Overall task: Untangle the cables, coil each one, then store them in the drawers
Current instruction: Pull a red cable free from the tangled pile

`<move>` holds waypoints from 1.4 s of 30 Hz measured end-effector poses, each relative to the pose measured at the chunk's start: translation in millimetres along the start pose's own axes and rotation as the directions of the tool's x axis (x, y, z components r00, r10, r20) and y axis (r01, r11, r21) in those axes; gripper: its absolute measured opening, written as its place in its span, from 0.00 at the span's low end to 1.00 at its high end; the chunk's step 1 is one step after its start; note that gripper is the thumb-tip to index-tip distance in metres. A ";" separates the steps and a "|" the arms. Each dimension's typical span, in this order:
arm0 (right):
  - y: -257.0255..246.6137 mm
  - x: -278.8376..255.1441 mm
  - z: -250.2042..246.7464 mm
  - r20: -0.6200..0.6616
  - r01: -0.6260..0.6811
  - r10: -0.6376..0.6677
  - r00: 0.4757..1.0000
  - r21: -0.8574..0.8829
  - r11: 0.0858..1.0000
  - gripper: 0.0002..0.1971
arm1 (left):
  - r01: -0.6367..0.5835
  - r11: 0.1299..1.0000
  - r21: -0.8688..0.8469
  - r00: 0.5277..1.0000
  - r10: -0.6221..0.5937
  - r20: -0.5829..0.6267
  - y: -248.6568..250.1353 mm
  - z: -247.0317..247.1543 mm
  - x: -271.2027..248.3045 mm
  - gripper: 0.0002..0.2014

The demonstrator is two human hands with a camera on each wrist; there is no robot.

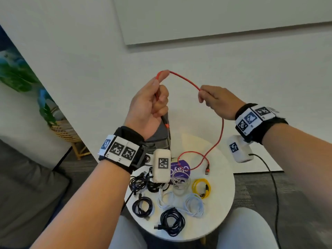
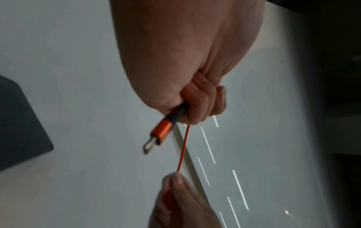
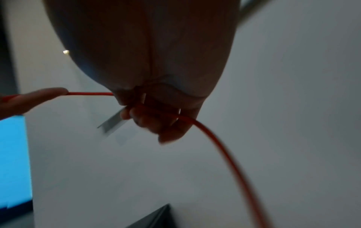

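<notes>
Both hands are gripping one thin red braided cable (image 1: 186, 80) above the round white table (image 1: 226, 209). The left hand (image 1: 149, 106) is curling round the plug end, its orange metal connector (image 2: 161, 133) poking out below the fist; the right hand (image 1: 215, 101) is pinching the cord further right. The rest is trailing down onto the table's far side, beyond several coiled cables. Coiling appears to be starting; next, the right hand probably needs to feed a loop into the left.
</notes>
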State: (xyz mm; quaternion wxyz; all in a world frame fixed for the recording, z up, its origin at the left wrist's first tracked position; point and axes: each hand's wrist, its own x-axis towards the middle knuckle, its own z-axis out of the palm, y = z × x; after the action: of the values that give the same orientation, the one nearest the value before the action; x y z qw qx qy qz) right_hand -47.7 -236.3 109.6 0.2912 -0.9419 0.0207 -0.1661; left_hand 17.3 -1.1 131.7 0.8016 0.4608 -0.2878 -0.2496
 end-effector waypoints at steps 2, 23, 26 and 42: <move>-6.6 5.0 -12.3 -0.013 0.097 -0.100 0.995 -0.154 0.983 0.15 | -0.081 0.995 -0.059 0.996 0.079 -0.031 3.2 -3.1 -1.2 0.23; -82.8 -2.3 -74.8 0.269 0.315 -0.223 0.937 -0.370 0.874 0.11 | 0.000 0.769 0.639 0.981 -0.124 0.148 -10.4 19.3 -14.2 0.19; -75.1 -4.7 -78.5 0.188 0.291 -0.241 0.952 -0.313 0.904 0.14 | 0.047 0.860 0.508 0.976 -0.148 0.160 -10.2 23.4 -18.0 0.20; -44.3 -18.2 -29.3 0.007 0.158 -0.159 0.987 -0.141 0.977 0.18 | 0.265 0.964 0.025 0.894 -0.255 0.369 -18.2 38.1 -60.9 0.23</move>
State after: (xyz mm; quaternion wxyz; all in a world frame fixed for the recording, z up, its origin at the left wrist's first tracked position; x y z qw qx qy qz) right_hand -76.9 -212.9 151.4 0.2098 -0.9584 -0.0422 -0.1890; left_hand -54.7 8.6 117.1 0.6984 0.4295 -0.3660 -0.4402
